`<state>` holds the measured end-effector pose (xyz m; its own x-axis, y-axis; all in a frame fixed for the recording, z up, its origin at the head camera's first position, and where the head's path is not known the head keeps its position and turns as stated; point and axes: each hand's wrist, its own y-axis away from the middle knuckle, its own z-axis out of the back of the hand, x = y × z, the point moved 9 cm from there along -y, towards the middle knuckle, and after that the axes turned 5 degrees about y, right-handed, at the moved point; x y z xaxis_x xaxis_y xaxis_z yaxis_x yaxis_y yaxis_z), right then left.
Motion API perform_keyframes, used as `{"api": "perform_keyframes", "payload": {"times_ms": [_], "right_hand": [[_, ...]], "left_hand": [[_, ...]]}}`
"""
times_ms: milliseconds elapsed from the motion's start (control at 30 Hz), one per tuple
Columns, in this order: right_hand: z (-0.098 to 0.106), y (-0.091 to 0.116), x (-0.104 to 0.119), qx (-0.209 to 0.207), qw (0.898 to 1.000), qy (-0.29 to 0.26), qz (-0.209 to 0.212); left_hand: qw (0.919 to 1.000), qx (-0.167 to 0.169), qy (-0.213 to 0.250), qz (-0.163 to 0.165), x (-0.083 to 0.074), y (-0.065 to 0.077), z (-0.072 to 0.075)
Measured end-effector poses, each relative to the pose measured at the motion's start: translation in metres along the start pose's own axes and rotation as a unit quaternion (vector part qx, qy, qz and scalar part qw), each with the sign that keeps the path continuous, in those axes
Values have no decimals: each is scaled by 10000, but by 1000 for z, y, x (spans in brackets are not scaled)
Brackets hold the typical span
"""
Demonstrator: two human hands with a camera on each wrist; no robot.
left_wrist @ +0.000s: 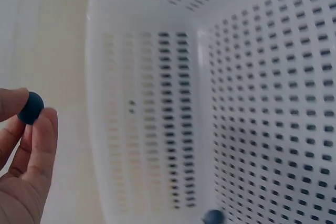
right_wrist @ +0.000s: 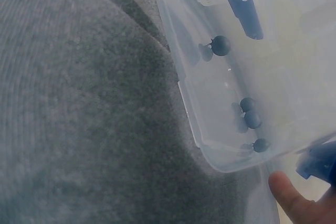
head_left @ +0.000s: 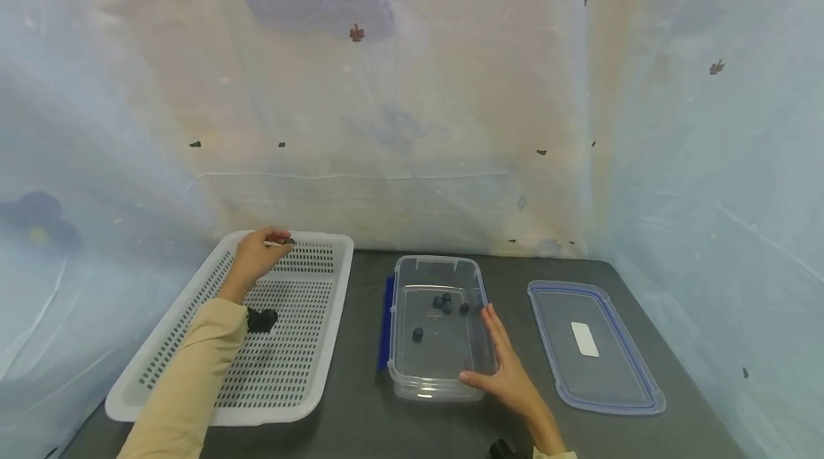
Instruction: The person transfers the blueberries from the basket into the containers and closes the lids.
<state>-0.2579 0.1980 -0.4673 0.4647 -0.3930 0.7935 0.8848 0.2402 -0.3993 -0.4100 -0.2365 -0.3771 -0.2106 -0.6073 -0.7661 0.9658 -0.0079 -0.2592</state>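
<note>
Ball (left_wrist: pixel 31 109) is partly hidden in left hand (left_wrist: pixel 31 176); sleeves (head_left: pixel 187 380) cropped.

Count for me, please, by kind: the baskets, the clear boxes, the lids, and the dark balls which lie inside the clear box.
White basket: 1
Clear box: 1
Lid: 1
Dark balls inside the box: 5
Total: 8

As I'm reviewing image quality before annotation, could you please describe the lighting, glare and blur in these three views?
Head: soft, diffuse light, with a small bright glint along the near edge of the clear container; left wrist: the white basket looks soft-edged, the backdrop nearly featureless; right wrist: hazy, low contrast, with dark smudges, either shadows or reflections, beside the blue balls.
</note>
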Motion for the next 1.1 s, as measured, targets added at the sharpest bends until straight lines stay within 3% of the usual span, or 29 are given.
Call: {"api": "perform_keyframes", "payload": {"times_ms": [233,433,700,1100], "right_hand": [[1,-1,-3,4,10000,62,44],[1,-1,-1,20,9999,68,79],[0,0,-4,20,10000,71,4],[0,-1,-3,93,9997,215,-31]], "left_hand": [[9978,312,583,24,-32,-1,-6],[9909,554,1220,-105,-60,-1,-17],[9820,1075,1546,-127,-85,4,-45],[9725,1491,1785,-107,-115,7,-95]]}}
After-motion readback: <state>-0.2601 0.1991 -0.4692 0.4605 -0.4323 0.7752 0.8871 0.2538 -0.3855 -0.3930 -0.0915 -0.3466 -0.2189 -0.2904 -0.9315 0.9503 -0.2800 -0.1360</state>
